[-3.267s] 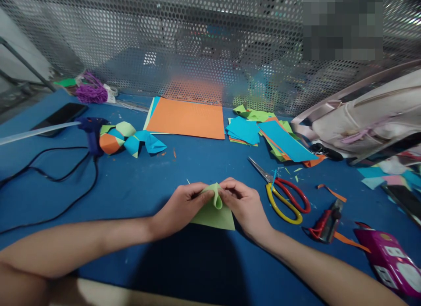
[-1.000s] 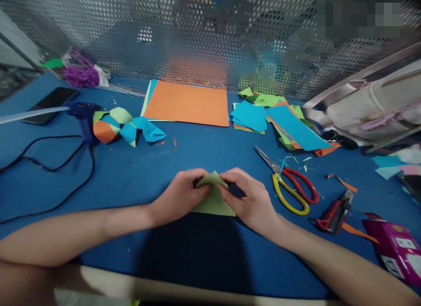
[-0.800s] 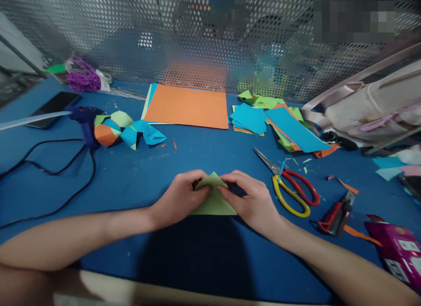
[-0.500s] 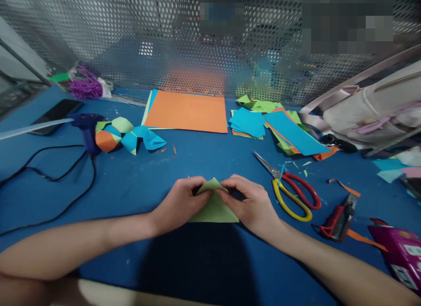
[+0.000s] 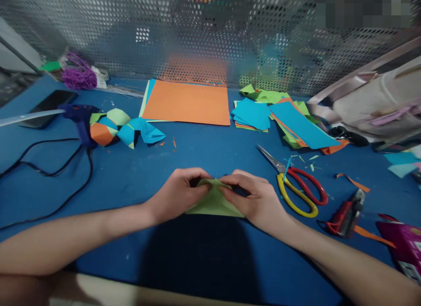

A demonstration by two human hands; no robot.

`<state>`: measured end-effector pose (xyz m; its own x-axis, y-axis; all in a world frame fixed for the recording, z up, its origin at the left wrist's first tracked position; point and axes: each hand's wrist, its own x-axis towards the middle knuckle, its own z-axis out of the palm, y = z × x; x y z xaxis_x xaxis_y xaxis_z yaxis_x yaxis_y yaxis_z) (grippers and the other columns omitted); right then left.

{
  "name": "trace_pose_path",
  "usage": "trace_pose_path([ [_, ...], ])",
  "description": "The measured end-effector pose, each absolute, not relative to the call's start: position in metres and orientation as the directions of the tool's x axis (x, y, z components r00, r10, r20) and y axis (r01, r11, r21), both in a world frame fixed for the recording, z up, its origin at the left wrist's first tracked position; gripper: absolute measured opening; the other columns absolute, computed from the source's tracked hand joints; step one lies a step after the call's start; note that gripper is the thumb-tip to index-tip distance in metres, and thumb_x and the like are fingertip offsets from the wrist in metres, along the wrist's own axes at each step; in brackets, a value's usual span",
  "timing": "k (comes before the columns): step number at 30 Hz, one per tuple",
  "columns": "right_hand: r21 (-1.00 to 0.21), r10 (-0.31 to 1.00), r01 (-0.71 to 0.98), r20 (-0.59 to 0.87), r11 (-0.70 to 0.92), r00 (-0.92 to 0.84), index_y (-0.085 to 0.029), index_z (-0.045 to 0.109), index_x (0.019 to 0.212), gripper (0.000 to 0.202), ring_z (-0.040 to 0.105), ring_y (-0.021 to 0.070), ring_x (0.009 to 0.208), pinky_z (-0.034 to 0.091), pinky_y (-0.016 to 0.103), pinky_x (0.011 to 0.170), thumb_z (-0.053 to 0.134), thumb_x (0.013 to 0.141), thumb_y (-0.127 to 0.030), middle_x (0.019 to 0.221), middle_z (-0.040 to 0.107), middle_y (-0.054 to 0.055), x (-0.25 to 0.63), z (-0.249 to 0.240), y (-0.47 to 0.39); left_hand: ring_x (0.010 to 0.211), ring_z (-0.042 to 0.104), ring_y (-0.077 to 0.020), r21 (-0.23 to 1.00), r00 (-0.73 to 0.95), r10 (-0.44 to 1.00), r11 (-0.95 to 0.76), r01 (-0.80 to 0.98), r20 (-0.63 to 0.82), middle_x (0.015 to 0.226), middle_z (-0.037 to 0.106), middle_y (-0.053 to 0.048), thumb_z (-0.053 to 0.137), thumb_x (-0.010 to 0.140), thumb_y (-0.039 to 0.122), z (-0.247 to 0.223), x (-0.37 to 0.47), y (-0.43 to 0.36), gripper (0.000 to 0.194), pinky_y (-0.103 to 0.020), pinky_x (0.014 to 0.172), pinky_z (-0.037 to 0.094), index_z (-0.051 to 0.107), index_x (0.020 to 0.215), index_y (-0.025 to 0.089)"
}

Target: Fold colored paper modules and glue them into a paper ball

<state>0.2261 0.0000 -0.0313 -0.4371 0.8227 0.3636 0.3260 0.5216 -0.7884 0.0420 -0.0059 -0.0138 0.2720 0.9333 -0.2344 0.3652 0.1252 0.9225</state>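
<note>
A light green sheet of paper [image 5: 215,203] lies partly raised at the front middle of the blue table, its straight lower edge toward me. My left hand [image 5: 182,192] pinches its upper left side between thumb and fingers. On the upper right side, my right hand [image 5: 255,194] grips the paper the same way. Both sets of fingertips are close together near the top point, and they hide part of the upper edges. Scissors [image 5: 297,187] with one red and one yellow handle lie just right of my right hand.
Orange paper [image 5: 187,102] tops a stack at the back. Blue squares [image 5: 252,114] and strips [image 5: 304,124] lie to its right. At left are folded paper shapes [image 5: 113,127], a glue gun [image 5: 80,122] and its cord. Red-handled pliers [image 5: 347,214] and a purple packet [image 5: 403,244] sit at right.
The top of the green paper has been drawn down and now bulges between my fingertips, where a peak stood before. My view has tilted slightly, shifting the table's things upward.
</note>
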Motion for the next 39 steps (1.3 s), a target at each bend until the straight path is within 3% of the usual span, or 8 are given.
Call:
trace_pose_path([
  [11, -0.785, 0.786, 0.274, 0.388, 0.556, -0.482, -0.018, 0.067, 0.091, 0.021, 0.056, 0.0092, 0.061, 0.043, 0.022, 0.054, 0.051, 0.082, -0.006, 0.070, 0.057, 0.001, 0.2282, -0.0397, 0.0013, 0.059, 0.046, -0.0093, 0.922, 0.309, 0.919, 0.121, 0.368, -0.244, 0.063, 0.056, 0.002, 0.051, 0.075, 0.020, -0.0178, 0.0390, -0.0074, 0.017, -0.020, 0.053, 0.036, 0.067, 0.079, 0.014],
  [22, -0.751, 0.761, 0.281, 0.420, 0.597, -0.495, -0.016, 0.064, 0.089, 0.011, 0.056, 0.0096, 0.062, 0.044, 0.022, 0.055, 0.056, 0.084, -0.010, 0.072, 0.060, 0.002, 0.2287, -0.0390, -0.0023, 0.062, 0.052, -0.0112, 0.904, 0.297, 0.921, 0.112, 0.413, -0.251, 0.066, 0.062, 0.000, 0.054, 0.077, 0.025, -0.0148, 0.0413, -0.0084, 0.018, -0.020, 0.055, 0.039, 0.068, 0.076, 0.014],
  [32, -0.700, 0.735, 0.305, 0.461, 0.646, -0.498, -0.015, 0.062, 0.083, 0.008, 0.053, 0.0093, 0.057, 0.041, 0.021, 0.050, 0.055, 0.085, -0.012, 0.066, 0.057, 0.001, 0.2269, -0.0391, -0.0051, 0.057, 0.046, -0.0089, 0.897, 0.304, 0.917, 0.110, 0.427, -0.257, 0.060, 0.056, 0.002, 0.052, 0.076, 0.025, -0.0113, 0.0417, -0.0096, 0.018, -0.019, 0.050, 0.035, 0.065, 0.072, 0.013],
  [39, -0.770, 0.772, 0.276, 0.400, 0.576, -0.495, -0.018, 0.064, 0.093, 0.013, 0.057, 0.0094, 0.061, 0.044, 0.021, 0.052, 0.056, 0.084, -0.012, 0.072, 0.061, 0.002, 0.2284, -0.0409, -0.0011, 0.059, 0.049, -0.0100, 0.905, 0.339, 0.888, 0.166, 0.392, -0.310, 0.064, 0.057, 0.002, 0.051, 0.075, 0.024, -0.0162, 0.0398, -0.0037, 0.016, -0.021, 0.055, 0.039, 0.064, 0.078, 0.015],
])
